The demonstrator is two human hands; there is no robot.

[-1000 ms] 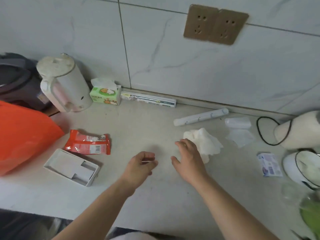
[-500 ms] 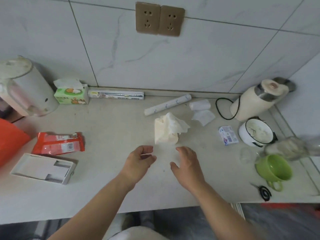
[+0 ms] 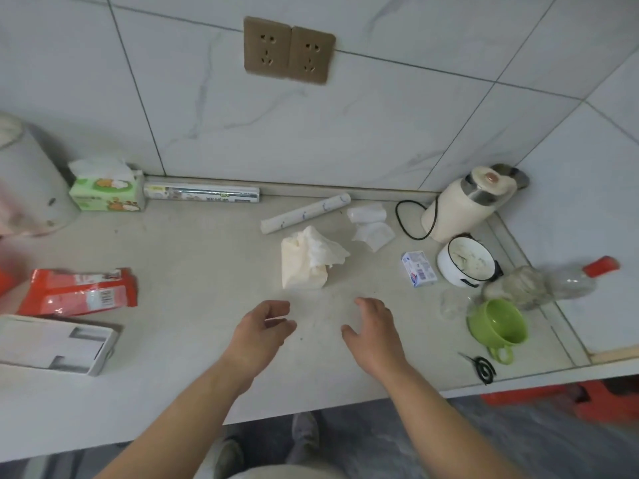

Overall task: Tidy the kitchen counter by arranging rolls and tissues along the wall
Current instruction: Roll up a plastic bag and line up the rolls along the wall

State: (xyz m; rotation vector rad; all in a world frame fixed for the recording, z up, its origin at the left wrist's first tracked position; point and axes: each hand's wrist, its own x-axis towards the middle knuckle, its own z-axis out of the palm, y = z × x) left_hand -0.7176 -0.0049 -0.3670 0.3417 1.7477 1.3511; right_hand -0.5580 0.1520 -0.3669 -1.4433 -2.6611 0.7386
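A green tissue pack (image 3: 107,191) and a boxed foil roll (image 3: 202,194) lie against the wall. A thin white roll (image 3: 306,212) lies at an angle further right, with a small white bag roll (image 3: 367,215) and its loose end (image 3: 374,235) beside it. A cream pack of tissues (image 3: 307,259) with crumpled sheets sticking out sits mid-counter. My left hand (image 3: 259,331) and right hand (image 3: 375,331) hover over the counter just in front of that pack, both holding nothing, fingers loosely curled and apart.
A white kettle (image 3: 31,188), red packet (image 3: 77,292) and white box tray (image 3: 55,344) are at the left. At the right are a cream grinder (image 3: 466,205) with black cord, white bowl (image 3: 466,262), soap bar (image 3: 418,269), green cup (image 3: 498,323), plastic bottle (image 3: 553,283) and black coil (image 3: 482,368).
My view swung right and pulled back, bringing the grinder, bowl and green cup into sight. My right hand came off the crumpled tissue pack; both hands now hover nearer the counter's front.
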